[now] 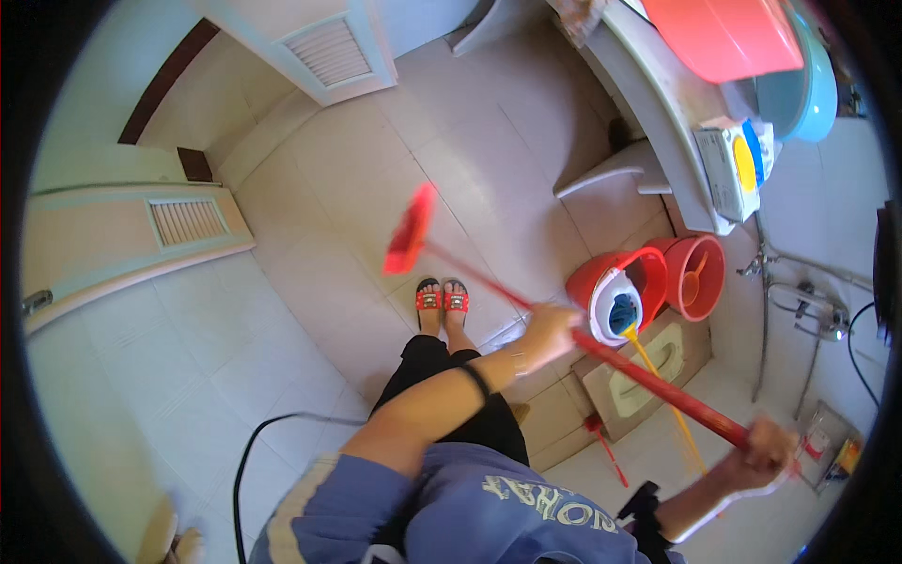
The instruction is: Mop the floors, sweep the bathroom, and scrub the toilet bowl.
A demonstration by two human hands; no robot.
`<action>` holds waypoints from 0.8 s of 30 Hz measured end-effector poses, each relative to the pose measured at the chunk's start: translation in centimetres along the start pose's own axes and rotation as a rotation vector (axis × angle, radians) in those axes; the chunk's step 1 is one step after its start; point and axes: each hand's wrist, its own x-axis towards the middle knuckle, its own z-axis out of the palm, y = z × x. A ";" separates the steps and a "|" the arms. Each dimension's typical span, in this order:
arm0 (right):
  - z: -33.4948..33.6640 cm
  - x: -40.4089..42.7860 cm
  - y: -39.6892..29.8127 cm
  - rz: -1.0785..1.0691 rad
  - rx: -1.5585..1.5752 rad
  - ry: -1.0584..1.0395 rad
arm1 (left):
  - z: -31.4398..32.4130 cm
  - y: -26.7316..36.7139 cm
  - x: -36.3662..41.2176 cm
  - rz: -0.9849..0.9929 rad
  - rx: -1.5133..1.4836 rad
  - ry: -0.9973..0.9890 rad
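Observation:
I hold a long-handled red floor brush or broom with both hands. Its blurred head (410, 231) is ahead of my feet, over pale floor tiles; whether it touches them I cannot tell. The red pole (662, 388) slants across in front of my body. My left hand (553, 331) is wrapped around the middle of the pole. At the upper end of the pole, on the right, my right hand (769, 448) grips it. Close by the left hand stands a red mop bucket (588, 282) with a white wringer, where a mop's blue head (624, 312) sits.
The mop's yellow handle (676, 412) leans behind the red pole. A squat toilet (647, 370), a red toilet brush (609, 451) and a pail (713, 299) with an orange dipper are at right. Basins (726, 42) stand on a counter (666, 106). Louvred doors (127, 247) flank the floor.

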 end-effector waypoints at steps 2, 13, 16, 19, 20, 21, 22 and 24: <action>1.8 -2.6 5.9 0.131 -0.010 0.006 | -2.2 -4.3 -5.7 -0.111 0.103 0.020; 0.5 -0.3 -2.6 -0.148 -0.025 -0.026 | 4.5 2.0 3.6 0.087 -0.066 0.035; 3.5 -0.4 -2.6 -0.244 -0.036 0.120 | 1.6 4.1 8.1 0.135 -0.054 -0.038; 3.6 0.8 -3.1 -0.266 -0.014 -0.026 | -0.1 4.0 7.3 0.084 0.004 -0.067; 3.8 1.3 -2.5 -0.281 0.004 -0.028 | -0.9 3.3 6.6 0.062 -0.040 -0.100; 4.0 1.9 -1.7 -0.256 0.036 -0.032 | -2.2 2.8 5.9 0.075 -0.016 -0.086; 4.5 2.4 -1.1 -0.228 0.073 -0.040 | -3.7 2.0 5.2 0.117 -0.013 -0.022; 6.4 3.4 -0.3 -0.251 0.115 0.022 | -7.5 -1.2 3.9 0.179 0.040 0.097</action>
